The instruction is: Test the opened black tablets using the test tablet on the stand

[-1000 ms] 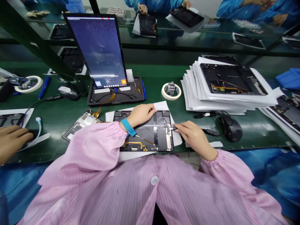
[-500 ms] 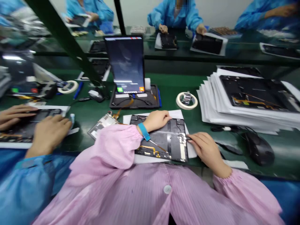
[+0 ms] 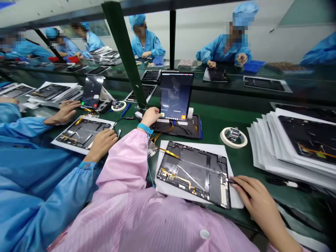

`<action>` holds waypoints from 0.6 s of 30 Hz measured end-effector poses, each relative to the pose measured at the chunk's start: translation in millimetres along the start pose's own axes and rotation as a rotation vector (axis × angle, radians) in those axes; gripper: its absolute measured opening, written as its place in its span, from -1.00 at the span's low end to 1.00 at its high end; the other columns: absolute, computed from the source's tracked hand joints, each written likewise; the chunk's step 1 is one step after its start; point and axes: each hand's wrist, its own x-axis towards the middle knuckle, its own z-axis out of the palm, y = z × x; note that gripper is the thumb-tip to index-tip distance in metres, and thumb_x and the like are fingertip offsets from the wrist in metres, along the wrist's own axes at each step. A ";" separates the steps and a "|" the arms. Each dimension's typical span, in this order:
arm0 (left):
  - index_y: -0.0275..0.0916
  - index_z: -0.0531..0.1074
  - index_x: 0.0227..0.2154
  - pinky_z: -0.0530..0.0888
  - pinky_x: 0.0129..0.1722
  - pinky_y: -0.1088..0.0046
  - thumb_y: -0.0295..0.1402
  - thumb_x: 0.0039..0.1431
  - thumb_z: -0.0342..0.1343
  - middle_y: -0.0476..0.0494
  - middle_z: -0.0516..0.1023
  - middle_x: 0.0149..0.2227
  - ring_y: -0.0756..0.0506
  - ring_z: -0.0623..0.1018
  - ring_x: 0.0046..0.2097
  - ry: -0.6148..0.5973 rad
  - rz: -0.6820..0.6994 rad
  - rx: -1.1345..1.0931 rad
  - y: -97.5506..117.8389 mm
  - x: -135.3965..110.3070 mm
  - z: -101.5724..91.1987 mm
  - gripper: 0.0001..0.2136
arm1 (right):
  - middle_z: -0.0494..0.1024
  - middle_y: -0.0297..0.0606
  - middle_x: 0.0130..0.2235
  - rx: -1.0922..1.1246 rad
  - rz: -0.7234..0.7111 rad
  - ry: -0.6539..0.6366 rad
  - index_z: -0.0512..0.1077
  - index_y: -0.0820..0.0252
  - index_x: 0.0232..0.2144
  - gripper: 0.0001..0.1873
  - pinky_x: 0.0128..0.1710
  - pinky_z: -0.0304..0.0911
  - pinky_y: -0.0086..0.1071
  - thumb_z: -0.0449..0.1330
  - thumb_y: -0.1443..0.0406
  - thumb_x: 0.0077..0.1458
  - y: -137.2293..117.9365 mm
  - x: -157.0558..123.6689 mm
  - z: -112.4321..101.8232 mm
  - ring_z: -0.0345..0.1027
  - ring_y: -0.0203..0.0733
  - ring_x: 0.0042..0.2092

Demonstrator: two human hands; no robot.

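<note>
My left hand (image 3: 151, 117) reaches to the lower left corner of an upright tablet screen (image 3: 176, 96), a finger out at its green button and nothing held. My right hand (image 3: 253, 192) pinches a small black plug (image 3: 231, 181) at the right edge of an opened tablet housing (image 3: 194, 171). That housing lies at a slant on white paper (image 3: 161, 190), its inner boards and orange flex cables showing. An orange flex cable (image 3: 169, 153) runs from its left side towards a metal-faced part (image 3: 152, 148), partly hidden by my left sleeve.
The screen stands in a black tray (image 3: 195, 127). Right of it lie a tape roll (image 3: 233, 137) and a stack of papers with housings (image 3: 267, 154). At left, a co-worker's hand (image 3: 103, 141) rests by another housing (image 3: 86, 131). A green post (image 3: 126, 52) rises behind.
My left hand has left the opened housing and moved up and left to the upright screen. My right hand stays at the housing's right edge. The view has swung left and up.
</note>
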 end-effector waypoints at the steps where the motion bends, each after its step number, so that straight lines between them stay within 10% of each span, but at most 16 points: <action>1: -0.36 0.48 -0.23 0.42 -0.19 0.47 -0.39 0.05 0.21 -0.21 0.61 -0.25 -0.08 0.56 -0.22 -0.016 0.008 -0.018 -6.2 3.4 5.3 -0.79 | 0.51 -0.15 -0.16 -0.002 -0.001 0.003 0.49 0.16 -0.16 -0.67 -0.11 0.31 -0.15 0.02 0.12 0.28 0.9 -0.2 0.4 0.38 -0.06 -0.15; 18: -0.34 0.37 -0.02 0.35 0.04 0.27 -0.44 0.24 -0.12 -0.34 0.49 -0.04 -0.21 0.39 0.08 0.200 0.262 0.271 34.5 -58.5 20.5 -0.70 | 0.51 -0.17 -0.15 -0.033 -0.027 0.016 0.46 0.15 -0.14 -0.67 -0.11 0.32 -0.16 0.03 0.10 0.27 10.2 -4.3 3.5 0.40 -0.05 -0.14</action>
